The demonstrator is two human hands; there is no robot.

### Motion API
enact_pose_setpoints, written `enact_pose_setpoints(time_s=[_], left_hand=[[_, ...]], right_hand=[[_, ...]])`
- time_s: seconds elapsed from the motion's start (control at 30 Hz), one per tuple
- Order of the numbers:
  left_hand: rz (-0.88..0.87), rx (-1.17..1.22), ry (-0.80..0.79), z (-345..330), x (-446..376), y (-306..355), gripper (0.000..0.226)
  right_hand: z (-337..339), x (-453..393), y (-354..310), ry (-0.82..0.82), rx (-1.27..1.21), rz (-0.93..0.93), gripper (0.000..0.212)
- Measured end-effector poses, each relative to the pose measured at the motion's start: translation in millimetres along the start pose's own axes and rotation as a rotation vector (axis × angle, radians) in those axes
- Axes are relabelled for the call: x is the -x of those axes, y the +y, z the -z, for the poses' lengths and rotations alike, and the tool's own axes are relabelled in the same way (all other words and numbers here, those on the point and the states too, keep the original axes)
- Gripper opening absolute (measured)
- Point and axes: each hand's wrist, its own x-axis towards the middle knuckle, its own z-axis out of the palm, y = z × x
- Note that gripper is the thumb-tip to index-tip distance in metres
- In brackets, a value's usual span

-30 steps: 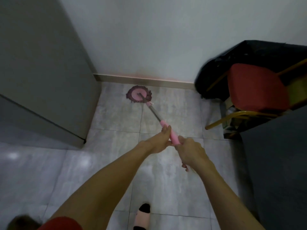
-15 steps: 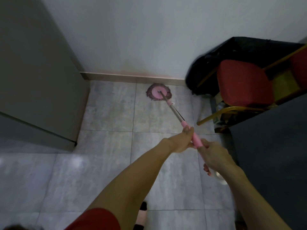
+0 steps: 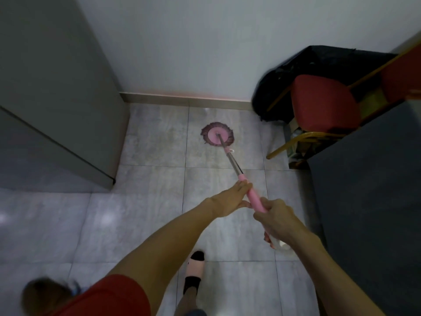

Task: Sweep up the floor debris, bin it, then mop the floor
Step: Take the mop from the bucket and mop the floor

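A round pink mop head (image 3: pixel 217 137) with a dark fringe rests flat on the grey tiled floor (image 3: pixel 155 192), a short way out from the far wall's skirting. Its metal shaft runs back towards me into a pink handle (image 3: pixel 254 197). My left hand (image 3: pixel 230 200) grips the handle higher up, fingers wrapped over it. My right hand (image 3: pixel 276 221) holds the lower end of the handle, just behind the left. Both arms stretch forward.
A red-cushioned chair (image 3: pixel 323 103) with a gold frame stands at the right against a black bag (image 3: pixel 280 78). A dark cabinet (image 3: pixel 369 190) fills the right side, a grey door or panel (image 3: pixel 52 92) the left. My slippered foot (image 3: pixel 193 270) is below.
The mop head has slid back from the skirting towards me and a little left across the tile. Both hands stay on the handle.
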Motion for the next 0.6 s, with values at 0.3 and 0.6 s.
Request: enact_pose_setpoints(time_s=[0.3, 0.6], left_hand=[[-0.157, -0.387, 0.276, -92.3, 115.2, 27.3, 0.040], [-0.279, -0.484, 0.523, -152.8, 154.5, 43.0, 0.043]], right_hand=[[11.0, 122.8, 24.8, -0.125, 0.294, 0.008, 0.030], [34.8, 190.8, 44.7, -0.219, 0.418, -0.018, 0.032]])
